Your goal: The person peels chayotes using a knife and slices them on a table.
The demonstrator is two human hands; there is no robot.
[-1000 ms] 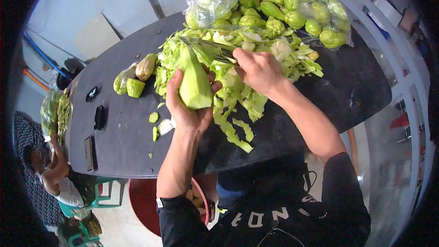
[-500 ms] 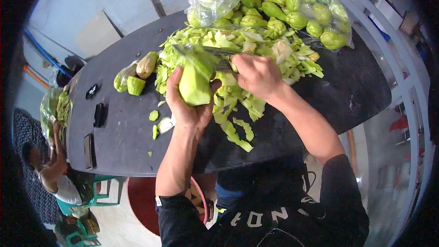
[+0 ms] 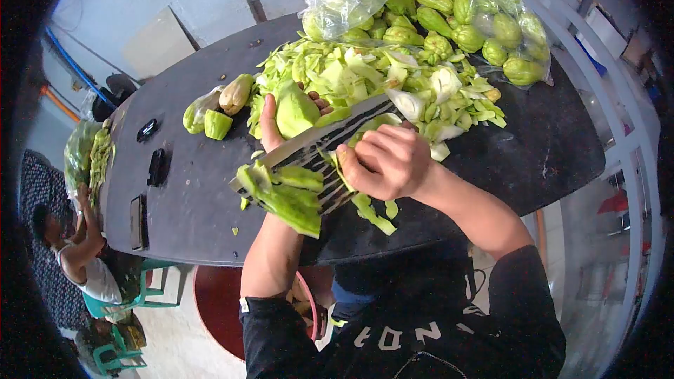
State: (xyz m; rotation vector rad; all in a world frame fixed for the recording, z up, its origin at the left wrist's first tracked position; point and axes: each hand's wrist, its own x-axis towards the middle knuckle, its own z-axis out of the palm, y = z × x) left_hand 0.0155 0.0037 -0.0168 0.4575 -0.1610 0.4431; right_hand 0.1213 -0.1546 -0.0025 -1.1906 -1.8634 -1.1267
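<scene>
Currently, peeled pale-green tapered chayote [image 3: 295, 110] is cupped in left hand [image 3: 271, 135], beyond slanted, dark-streaked metal knife [image 3: 302, 146] gripped by right hand [image 3: 388, 161].

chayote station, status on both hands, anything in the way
Left hand: holding chayote. Right hand: gripping knife. Knife and peel strips partly hide left hand.

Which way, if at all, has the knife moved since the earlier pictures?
Yes: the knife has moved toward the near edge of the table.
</scene>
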